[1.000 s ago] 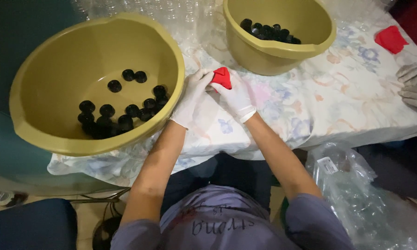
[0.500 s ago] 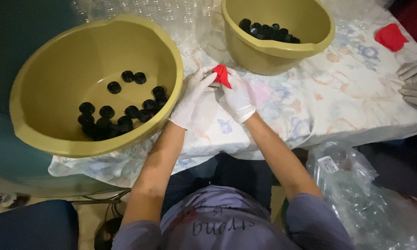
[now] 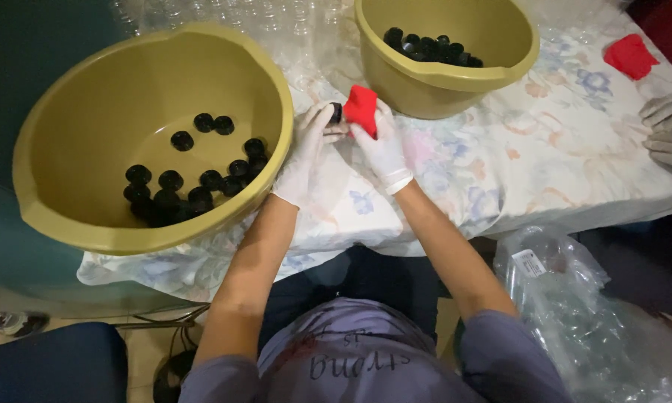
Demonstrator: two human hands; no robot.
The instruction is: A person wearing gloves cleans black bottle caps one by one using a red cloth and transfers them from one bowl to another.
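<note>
Head view: gloved hands wipe a small black cap over a flowered tablecloth (image 3: 545, 160).
From left, a large olive basin (image 3: 67, 149) holds black caps; the left hand (image 3: 306, 153) pinches the black cap (image 3: 336, 113), the right hand (image 3: 380, 145) presses a red cloth (image 3: 361, 108) against it; a second basin (image 3: 440, 82) stands beyond.

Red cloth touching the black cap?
Touching. Head view: right hand presses the red cloth against the black cap held by left fingers.
</note>
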